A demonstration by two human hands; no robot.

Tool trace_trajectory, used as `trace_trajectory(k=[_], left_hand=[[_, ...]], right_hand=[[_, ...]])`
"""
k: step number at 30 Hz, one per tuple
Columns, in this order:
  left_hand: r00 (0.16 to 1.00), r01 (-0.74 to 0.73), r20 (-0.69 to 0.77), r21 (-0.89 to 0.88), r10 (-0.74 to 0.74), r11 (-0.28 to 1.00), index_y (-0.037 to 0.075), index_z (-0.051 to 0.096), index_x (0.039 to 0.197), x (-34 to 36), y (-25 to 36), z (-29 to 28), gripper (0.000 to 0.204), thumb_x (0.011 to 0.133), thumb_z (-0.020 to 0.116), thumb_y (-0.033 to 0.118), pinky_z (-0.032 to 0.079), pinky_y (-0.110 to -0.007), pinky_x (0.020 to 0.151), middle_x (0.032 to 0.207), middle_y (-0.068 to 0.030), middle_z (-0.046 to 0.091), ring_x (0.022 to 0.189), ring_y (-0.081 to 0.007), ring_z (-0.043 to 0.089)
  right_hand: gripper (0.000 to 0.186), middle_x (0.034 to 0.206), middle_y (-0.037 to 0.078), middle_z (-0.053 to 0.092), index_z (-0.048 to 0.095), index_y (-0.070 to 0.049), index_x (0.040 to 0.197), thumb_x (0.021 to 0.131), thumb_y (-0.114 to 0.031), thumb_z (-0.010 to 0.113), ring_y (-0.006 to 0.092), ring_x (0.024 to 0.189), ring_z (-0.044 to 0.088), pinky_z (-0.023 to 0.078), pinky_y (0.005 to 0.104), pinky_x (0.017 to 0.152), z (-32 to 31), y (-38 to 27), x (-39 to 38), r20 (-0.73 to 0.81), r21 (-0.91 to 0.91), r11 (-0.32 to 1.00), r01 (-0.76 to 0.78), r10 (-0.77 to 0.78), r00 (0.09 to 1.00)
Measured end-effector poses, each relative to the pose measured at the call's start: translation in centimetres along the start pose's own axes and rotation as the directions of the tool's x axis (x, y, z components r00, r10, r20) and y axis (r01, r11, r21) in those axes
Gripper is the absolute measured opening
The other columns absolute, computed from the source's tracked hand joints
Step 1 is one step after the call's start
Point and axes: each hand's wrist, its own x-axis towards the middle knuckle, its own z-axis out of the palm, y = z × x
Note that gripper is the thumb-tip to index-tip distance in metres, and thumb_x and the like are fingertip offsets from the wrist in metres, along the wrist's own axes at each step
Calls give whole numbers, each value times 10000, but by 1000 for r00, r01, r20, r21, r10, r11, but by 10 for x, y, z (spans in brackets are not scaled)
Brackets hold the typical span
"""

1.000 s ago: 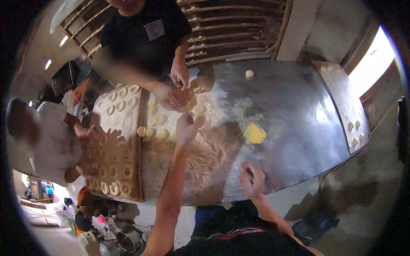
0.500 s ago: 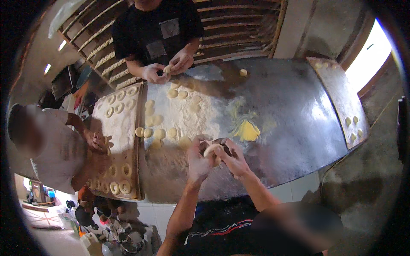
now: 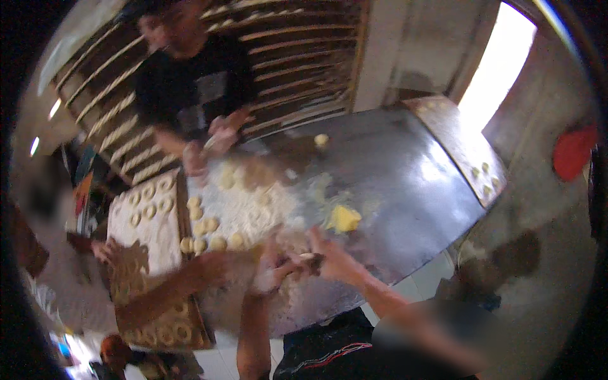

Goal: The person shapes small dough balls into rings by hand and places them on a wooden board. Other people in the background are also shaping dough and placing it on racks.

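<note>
Over the near edge of a dark, floured metal table (image 3: 411, 190), the right hand (image 3: 335, 258) pinches one pale dough piece (image 3: 308, 256); the left hand (image 3: 271, 265) is just beside it, too blurred to tell its grip. A co-worker's forearm (image 3: 168, 288) crosses from the left. Four dough rounds (image 3: 218, 243) make the nearest row, beside a board (image 3: 166, 244) with six clear rings at its far end. One yellow lump (image 3: 346, 219) and, farther off, one ball (image 3: 322, 140) lie mid-table. Behind stands a slatted rack (image 3: 304, 56) bearing pale pieces.

Slatted rack (image 3: 301, 54) at back; bright opening (image 3: 497, 69) upper right; red object (image 3: 575, 153), possibly plastic, far right.
</note>
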Motion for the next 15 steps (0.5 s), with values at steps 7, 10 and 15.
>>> trace_trajectory(k=[7,10,15], left_hand=[[578,-439,-753,37,314,898,47,185,1464,15,-32,61,589,980,446,260,464,-282,613,971,-66,561,760,-164,556],[571,-494,-665,189,481,849,37,184,1465,16,-43,70,552,999,391,248,448,-290,689,972,-67,542,777,-148,535],[506,-420,-584,476,635,773,96,173,1483,13,-52,86,524,1013,355,239,431,-325,722,902,-71,486,793,-151,491]], right_hand=[[699,1305,88,376,211,-33,1370,795,-113,599,168,1198,385,343,327,989,11,-16,-26,-33,707,695,126,-146,989],[638,1215,90,398,231,-38,1333,782,-88,550,158,1096,419,369,307,924,-6,-20,-35,-49,783,610,123,-137,989],[359,796,1,321,273,-99,1065,807,-105,522,118,669,362,323,278,572,-45,-19,-47,281,733,646,-212,-4,960]])
